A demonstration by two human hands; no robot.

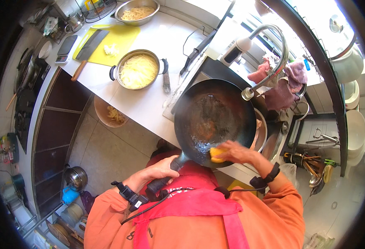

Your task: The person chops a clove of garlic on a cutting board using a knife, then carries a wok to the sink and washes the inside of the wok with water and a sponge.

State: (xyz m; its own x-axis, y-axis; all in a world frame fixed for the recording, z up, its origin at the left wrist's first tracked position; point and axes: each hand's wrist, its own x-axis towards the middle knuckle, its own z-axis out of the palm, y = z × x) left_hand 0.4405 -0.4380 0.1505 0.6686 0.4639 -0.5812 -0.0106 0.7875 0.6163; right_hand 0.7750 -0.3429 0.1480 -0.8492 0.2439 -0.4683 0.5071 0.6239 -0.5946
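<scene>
A dark wok with a wet, brownish inner surface is held over the sink, partly beside the counter edge. My left hand grips its black handle. In my right hand is a yellow sponge, pressed against the near inner wall of the wok. Above the far right rim reaches the curved spout of a chrome faucet, its nozzle close to the rim. The wok covers most of the sink, and part of a metal bowl shows behind it.
On the white counter stand a pot of shredded food, a yellow cutting board with a cleaver, a peeler-like tool and a steel bowl. Cloths hang behind the faucet. A bin holding scraps stands below.
</scene>
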